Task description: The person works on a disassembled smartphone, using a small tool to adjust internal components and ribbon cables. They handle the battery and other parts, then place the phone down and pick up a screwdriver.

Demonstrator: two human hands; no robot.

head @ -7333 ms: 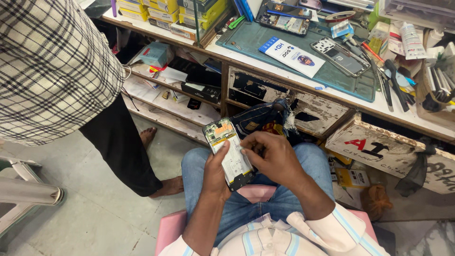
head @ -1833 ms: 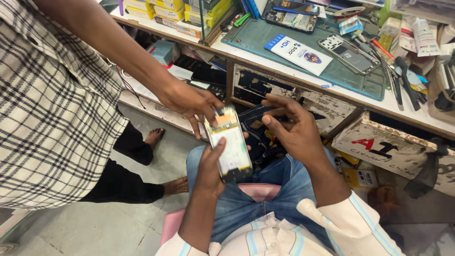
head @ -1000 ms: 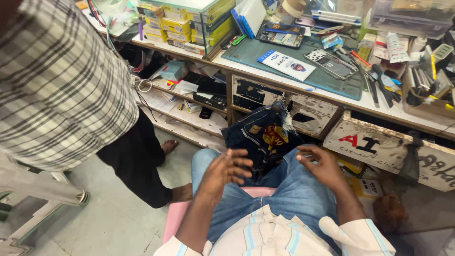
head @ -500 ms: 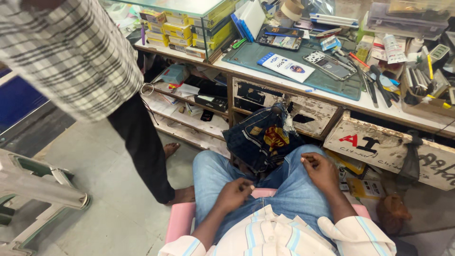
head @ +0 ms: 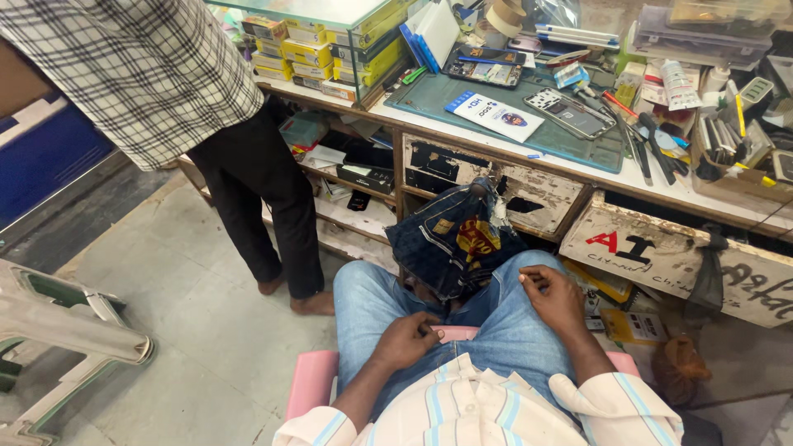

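A dark blue denim cloth (head: 453, 239) with a red and yellow patch is seen draped, crumpled, from the bench's drawer front down between the knees, just beyond both hands and untouched by either.

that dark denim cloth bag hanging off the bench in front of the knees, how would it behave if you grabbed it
The denim bag would probably be floppy: it sags in soft folds from the bench edge. It likely swings when pushed, since it seems to hang from the top only. It bulges somewhat, so it may carry some weight. Both the left hand and right hand rest on the thighs, apart from it.
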